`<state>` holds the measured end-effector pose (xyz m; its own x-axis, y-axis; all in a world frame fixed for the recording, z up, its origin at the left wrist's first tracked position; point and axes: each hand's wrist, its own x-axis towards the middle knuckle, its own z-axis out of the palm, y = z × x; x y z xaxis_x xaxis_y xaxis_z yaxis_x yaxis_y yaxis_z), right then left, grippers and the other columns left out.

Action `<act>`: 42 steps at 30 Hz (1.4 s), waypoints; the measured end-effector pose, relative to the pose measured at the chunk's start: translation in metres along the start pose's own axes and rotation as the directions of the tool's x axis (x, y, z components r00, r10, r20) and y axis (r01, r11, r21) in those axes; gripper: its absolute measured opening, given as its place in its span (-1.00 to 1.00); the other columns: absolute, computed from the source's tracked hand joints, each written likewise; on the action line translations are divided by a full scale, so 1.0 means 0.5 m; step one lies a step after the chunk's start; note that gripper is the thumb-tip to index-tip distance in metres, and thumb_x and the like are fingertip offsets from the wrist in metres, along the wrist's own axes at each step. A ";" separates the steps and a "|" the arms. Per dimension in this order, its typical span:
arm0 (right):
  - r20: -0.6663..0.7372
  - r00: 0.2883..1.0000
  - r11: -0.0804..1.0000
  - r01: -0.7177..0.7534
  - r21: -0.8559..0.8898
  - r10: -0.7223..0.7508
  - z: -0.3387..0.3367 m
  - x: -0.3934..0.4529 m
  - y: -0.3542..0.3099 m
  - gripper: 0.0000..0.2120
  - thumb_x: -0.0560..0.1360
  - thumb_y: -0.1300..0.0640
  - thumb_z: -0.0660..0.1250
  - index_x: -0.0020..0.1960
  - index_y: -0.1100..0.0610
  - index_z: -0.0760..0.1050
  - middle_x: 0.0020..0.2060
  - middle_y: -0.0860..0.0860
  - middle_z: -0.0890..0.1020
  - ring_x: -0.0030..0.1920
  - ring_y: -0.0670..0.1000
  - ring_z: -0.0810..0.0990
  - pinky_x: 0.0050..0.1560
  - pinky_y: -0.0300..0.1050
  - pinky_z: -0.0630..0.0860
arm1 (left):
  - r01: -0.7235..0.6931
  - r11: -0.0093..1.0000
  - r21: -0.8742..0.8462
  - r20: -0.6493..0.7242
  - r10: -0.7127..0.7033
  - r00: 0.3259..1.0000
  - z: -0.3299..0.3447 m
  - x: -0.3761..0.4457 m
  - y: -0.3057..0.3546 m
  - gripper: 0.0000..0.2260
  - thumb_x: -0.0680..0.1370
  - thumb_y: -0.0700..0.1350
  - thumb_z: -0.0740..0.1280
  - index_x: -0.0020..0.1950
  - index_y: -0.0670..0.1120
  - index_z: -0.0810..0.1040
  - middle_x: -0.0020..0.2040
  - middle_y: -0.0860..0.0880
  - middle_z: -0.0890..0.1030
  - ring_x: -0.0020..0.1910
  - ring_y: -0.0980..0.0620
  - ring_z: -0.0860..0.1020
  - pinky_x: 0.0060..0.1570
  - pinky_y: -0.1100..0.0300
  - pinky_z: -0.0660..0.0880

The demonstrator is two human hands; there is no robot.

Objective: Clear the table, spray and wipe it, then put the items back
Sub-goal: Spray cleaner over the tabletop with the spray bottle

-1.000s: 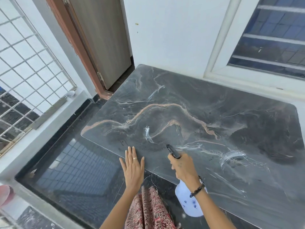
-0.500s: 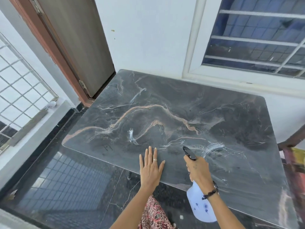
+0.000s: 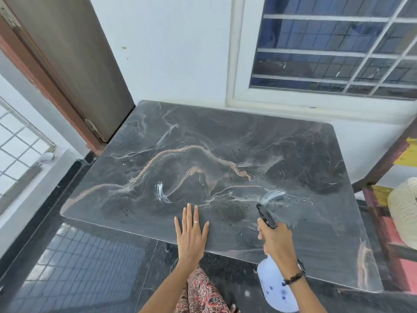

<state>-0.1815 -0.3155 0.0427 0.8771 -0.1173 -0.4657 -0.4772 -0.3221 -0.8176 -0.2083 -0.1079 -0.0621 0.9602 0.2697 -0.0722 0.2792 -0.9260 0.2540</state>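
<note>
The right hand (image 3: pixel 276 241) is curled around the neck of a spray bottle (image 3: pixel 274 288), fingers wrapped tight at the trigger, with the black nozzle (image 3: pixel 266 215) sticking up and forward over the near right part of the table (image 3: pixel 225 141). The bottle's body is white translucent plastic with small blue marks on it, and it hangs below the wrist, just off the table's near edge. A dark beaded band (image 3: pixel 293 277) sits on that wrist. The left hand (image 3: pixel 191 236) lies flat on the table near its front edge, fingers straight and slightly spread, holding nothing; a ring (image 3: pixel 195 222) shows on one finger. The table top is dark marble-patterned with pale and pinkish veins, and it carries whitish wet streaks, one just ahead of the nozzle (image 3: pixel 274 195) and another ahead of the left hand (image 3: pixel 160 192). The table stands against a white wall under a barred window (image 3: pixel 334 48), with a wooden door (image 3: pixel 67 64) at the far left corner. To the right, a wooden rack (image 3: pixel 383 199) with a pale woven object (image 3: pixel 404 211) stands just beside the table. Below is a glossy dark floor (image 3: pixel 90 267), and patterned red fabric (image 3: pixel 203 292) shows between the forearms.
</note>
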 end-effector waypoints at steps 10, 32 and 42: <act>-0.169 0.982 0.996 -0.068 0.063 0.078 -0.077 -0.008 0.037 -0.73 0.43 0.14 0.28 -0.40 0.20 0.36 -0.49 0.14 0.33 -0.48 0.05 0.24 -0.50 -0.10 0.28 | -0.347 0.938 0.000 0.113 0.345 0.932 0.020 0.003 0.183 -0.47 0.63 0.13 -0.18 0.42 -0.09 0.32 0.41 -0.08 0.39 0.40 -0.05 0.34 0.40 0.02 -0.06; -0.444 0.846 0.912 -0.112 0.395 0.296 -0.188 -0.032 0.092 -0.70 0.47 0.15 0.29 -0.38 0.29 0.40 -0.51 0.08 0.43 -0.65 -0.03 0.25 -0.60 -0.27 0.24 | -0.612 0.790 -0.036 0.224 0.604 0.765 0.054 -0.038 0.315 -0.49 0.63 0.11 -0.22 0.42 -0.04 0.30 0.42 -0.03 0.38 0.39 -0.02 0.36 0.39 -0.07 0.19; -0.505 0.762 0.883 -0.185 0.431 0.406 -0.196 -0.075 0.136 -0.71 0.46 0.18 0.28 -0.40 0.29 0.43 -0.49 0.13 0.48 -0.57 0.07 0.31 -0.55 -0.20 0.30 | -0.736 0.677 -0.009 0.339 0.695 0.634 0.074 -0.039 0.331 -0.46 0.62 0.12 -0.23 0.41 -0.03 0.35 0.41 -0.03 0.39 0.38 -0.01 0.37 0.41 -0.10 0.20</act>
<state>-0.2416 -0.4251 0.0376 0.5017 -0.6943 -0.5160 -0.6074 0.1419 -0.7816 -0.1805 -0.2763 -0.0541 0.8036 -0.5620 -0.1960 -0.5182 -0.8226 0.2339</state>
